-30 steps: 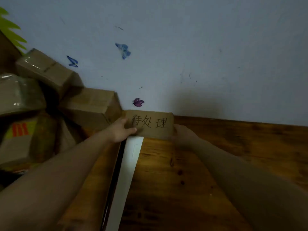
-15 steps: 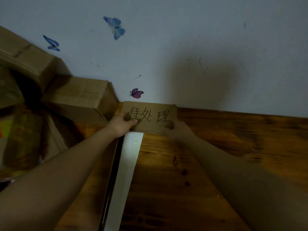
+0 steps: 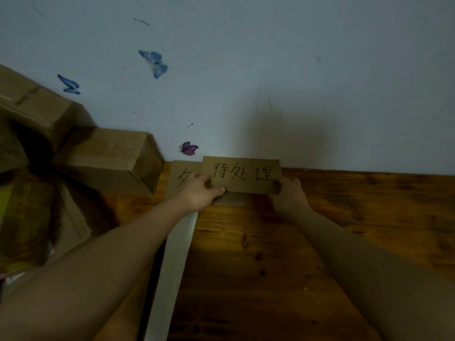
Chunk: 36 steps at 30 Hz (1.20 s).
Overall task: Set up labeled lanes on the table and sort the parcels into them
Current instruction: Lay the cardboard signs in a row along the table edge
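Left hand (image 3: 200, 190) and right hand (image 3: 289, 194) each pinch a bottom corner of the cardboard label (image 3: 242, 174), upright against the wall (image 3: 246, 70).

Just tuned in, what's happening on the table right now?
A person's left hand and right hand pinch the lower corners of a cardboard label at the far edge of the table, by the wall. It partly covers a second label. A white strip runs down the table; parcels sit piled at the left.

Lower label (image 3: 181, 178) mostly hidden under the top label (image 3: 242, 174) and left hand (image 3: 200, 190); parcels (image 3: 32, 104) cut off at left edge.
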Motion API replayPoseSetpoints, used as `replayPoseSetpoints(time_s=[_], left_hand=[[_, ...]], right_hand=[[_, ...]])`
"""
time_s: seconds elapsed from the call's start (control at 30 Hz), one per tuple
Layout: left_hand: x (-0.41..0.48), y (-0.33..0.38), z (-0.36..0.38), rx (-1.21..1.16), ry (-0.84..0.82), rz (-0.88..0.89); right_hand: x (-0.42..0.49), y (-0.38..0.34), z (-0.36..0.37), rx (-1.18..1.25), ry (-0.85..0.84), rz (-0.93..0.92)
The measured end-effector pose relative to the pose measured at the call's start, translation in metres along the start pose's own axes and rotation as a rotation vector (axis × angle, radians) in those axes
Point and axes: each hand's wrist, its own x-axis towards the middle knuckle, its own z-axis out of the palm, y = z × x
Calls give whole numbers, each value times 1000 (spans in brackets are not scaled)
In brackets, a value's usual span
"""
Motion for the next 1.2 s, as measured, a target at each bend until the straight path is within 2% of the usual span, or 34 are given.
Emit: replayPoseSetpoints(time_s=[0.3,0.53,0.6,0.7,0.8,1.2], left_hand=[[14,46,69,112,-199,107],[29,55,109,375,-279,130],[31,57,113,488,-252,176],[35,54,103,712,-108,315],[45,37,85,844,-65,295],[41,22,70,914,-91,249]], right_hand=[[1,85,-38,-72,87,153],[15,121,-42,-87,111,187],[19,127,-40,-98,84,194],[21,129,-35,-160,45,178],[22,124,-28,-288,29,124],[24,108,-21,-358,6,84]])
